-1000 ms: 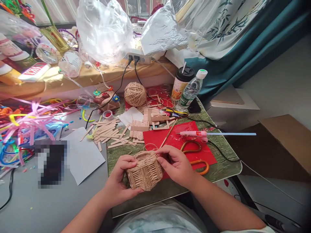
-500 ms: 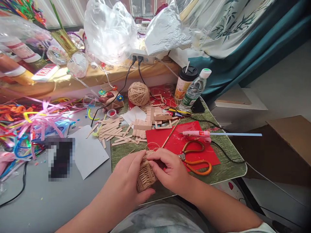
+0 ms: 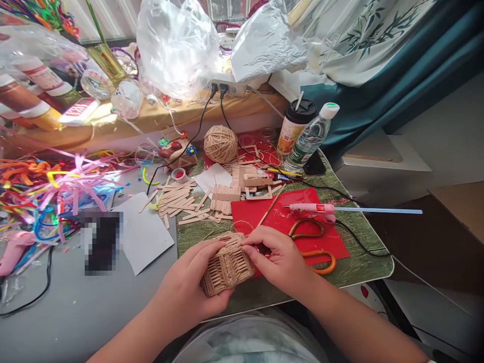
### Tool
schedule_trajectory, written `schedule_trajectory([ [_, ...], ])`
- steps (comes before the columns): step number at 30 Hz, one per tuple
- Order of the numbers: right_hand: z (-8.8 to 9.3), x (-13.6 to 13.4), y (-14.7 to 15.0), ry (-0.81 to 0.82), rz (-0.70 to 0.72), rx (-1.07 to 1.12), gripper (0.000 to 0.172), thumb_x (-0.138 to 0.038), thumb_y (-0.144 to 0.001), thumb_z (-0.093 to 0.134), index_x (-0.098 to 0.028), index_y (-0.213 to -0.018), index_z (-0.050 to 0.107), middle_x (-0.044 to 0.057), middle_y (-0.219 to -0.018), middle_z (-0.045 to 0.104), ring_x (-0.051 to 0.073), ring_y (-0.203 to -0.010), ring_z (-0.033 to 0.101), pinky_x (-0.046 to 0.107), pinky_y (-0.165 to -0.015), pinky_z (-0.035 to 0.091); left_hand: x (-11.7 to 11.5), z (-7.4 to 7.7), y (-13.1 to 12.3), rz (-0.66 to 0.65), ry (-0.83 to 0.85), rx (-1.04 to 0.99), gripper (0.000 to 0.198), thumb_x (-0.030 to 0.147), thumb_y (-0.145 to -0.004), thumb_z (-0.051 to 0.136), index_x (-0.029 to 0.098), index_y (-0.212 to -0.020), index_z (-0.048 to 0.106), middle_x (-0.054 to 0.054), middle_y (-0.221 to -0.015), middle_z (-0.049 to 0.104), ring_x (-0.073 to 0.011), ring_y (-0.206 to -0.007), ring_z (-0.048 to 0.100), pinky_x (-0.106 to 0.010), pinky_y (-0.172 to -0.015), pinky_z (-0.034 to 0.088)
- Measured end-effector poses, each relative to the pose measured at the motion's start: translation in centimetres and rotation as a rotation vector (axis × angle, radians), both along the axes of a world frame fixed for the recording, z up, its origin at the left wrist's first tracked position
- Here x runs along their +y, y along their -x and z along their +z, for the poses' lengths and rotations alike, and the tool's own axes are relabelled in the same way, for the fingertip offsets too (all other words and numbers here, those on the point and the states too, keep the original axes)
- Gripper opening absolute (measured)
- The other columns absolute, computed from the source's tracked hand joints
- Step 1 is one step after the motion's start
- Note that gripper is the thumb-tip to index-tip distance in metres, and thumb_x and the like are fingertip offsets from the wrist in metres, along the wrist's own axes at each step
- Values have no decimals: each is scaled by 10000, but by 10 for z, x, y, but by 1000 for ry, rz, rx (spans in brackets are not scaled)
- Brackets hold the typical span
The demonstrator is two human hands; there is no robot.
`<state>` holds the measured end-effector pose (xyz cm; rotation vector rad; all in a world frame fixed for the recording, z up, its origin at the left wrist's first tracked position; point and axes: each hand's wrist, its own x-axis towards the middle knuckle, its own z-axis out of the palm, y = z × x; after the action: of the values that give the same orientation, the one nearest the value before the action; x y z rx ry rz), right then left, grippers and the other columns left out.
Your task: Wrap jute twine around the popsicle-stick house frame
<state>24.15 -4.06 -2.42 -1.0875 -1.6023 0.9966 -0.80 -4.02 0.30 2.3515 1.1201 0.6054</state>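
Over the near edge of the worktop (image 3: pixel 363 267), a string box (image 3: pixel 229 267) is wrapped in the grip of the left hand (image 3: pixel 191 275); its top edge is pinched by finger and thumb of the right hand (image 3: pixel 282 257); orange-handled scissors (image 3: pixel 328 268) are seen beside this hand, partly on a red sheet (image 3: pixel 338 239).

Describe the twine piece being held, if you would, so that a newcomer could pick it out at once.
Start at the green table and find the left hand and right hand by its near edge. Between them is the twine piece, boxy and ribbed with strands, unlike the round twine ball farther back.
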Motion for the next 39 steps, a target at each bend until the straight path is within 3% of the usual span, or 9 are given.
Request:
schedule_trajectory([
  [16,3,2,3,117,7,94,50,-229,-994,700,-223,-951,724,35,-902,730,174,-832,684,296,-785,558,0,13,15,-14,-35,10,760,244,-775,762,278,-1484,489,-128,-1383,665,-317,-1252,678,-449,-1034,610],
  [21,3,3,4,199,18,148,138,-328,-993,711,-212,-920,719,39,-851,706,171,-753,645,277,-662,536,-4,9,18,-9,-23,-24,765,241,-778,773,277,-1490,495,-137,-1399,643,-327,-1277,653,-463,-1050,596],
  [26,-1,3,3,265,43,256,229,-423,-975,742,-205,-909,718,39,-844,707,171,-758,654,282,-691,565,-5,6,17,-23,-9,-73,781,196,-777,769,277,-1501,491,-137,-1417,617,-322,-1308,618,-467,-1081,568],
  [35,-8,3,-1,200,51,286,104,-306,-1012,708,-216,-977,746,52,-926,724,178,-842,676,296,-775,579,4,-3,14,-41,61,-261,763,161,-738,743,272,-1458,514,-130,-1317,630,-329,-1244,619,-497,-1044,556],
  [39,-10,1,1,212,10,327,105,-326,-993,738,-222,-1006,740,45,-908,724,171,-812,677,284,-731,578,6,-11,19,-71,97,-318,766,155,-734,745,255,-1459,517,-139,-1312,615,-332,-1251,598,-504,-1050,533],
])
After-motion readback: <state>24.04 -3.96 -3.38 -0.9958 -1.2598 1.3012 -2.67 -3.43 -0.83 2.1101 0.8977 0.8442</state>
